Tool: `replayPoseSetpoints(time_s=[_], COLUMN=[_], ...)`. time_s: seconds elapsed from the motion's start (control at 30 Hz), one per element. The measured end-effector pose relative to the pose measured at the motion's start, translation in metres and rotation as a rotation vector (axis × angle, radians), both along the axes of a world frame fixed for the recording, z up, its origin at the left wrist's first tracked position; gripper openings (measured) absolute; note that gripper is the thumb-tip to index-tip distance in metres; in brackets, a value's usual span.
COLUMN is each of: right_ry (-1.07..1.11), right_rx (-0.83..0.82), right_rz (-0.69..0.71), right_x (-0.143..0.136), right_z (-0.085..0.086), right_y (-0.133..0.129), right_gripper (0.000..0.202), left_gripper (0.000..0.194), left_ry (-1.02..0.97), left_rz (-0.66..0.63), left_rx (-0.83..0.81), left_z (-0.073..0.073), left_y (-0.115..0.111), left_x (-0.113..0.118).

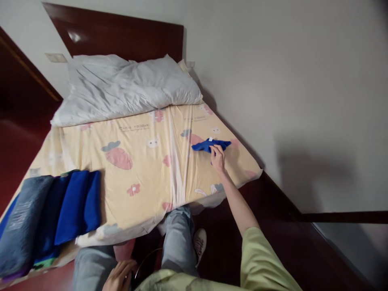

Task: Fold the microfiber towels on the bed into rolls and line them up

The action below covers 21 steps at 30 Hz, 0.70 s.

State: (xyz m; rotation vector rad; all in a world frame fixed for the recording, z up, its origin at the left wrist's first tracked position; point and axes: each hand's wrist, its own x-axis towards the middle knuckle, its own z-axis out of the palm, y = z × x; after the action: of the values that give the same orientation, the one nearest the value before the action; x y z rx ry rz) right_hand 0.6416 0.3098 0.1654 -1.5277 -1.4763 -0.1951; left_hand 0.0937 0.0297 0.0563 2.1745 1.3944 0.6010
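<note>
A small crumpled blue cloth (201, 146) with a white tag lies on the right part of the bed. My right hand (218, 157) pinches its near edge between thumb and fingers. Down at the bottom of the view, my left hand (120, 276) rests by my lap with its fingers curled; what it holds, if anything, is hidden. Folded cloths, a grey-blue one (26, 222) and bright blue ones (72, 206), lie side by side on the bed's near left corner.
The bed has a yellow patterned sheet (145, 161). A crumpled white quilt or pillow (127, 87) lies before the dark red headboard (121, 34). A grey wall (287, 81) stands close on the right. My knees are near the bed's front edge.
</note>
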Motion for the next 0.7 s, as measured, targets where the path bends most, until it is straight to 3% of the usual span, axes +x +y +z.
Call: replayPoseSetpoints(time_s=[0.1, 0.2, 0.3, 0.4, 0.53, 0.7], right_ry=[-0.015, -0.003, 0.037, 0.039, -0.159, -0.495], right_rx=[0.017, 0.015, 0.001, -0.043, -0.086, -0.092], right_rz=[0.183, 0.334, 0.459, 0.591, 0.735, 0.798], right_x=[-0.044, -0.098, -0.153, -0.202, -0.251, -0.291], right_z=[0.053, 0.097, 0.125, 0.144, 0.166, 0.194], right_y=[-0.021, -0.046, -0.073, -0.102, -0.137, -0.174], right_gripper=[0.036, 0.031, 0.026, 0.024, 0.023, 0.027], left_gripper=[0.030, 0.030, 0.031, 0.035, 0.036, 0.031], left_ry=[-0.106, -0.231, -0.389, -0.518, -0.570, -0.473], left_rz=[0.048, 0.113, 0.163, 0.170, 0.226, 0.275], left_rx=[-0.025, -0.010, 0.015, 0.031, 0.124, 0.277], left_z=[0.040, 0.094, 0.147, 0.185, 0.202, 0.198], left_y=[0.016, 0.042, 0.067, 0.084, 0.092, 0.091], left_x=[0.011, 0.032, 0.055, 0.076, 0.094, 0.100])
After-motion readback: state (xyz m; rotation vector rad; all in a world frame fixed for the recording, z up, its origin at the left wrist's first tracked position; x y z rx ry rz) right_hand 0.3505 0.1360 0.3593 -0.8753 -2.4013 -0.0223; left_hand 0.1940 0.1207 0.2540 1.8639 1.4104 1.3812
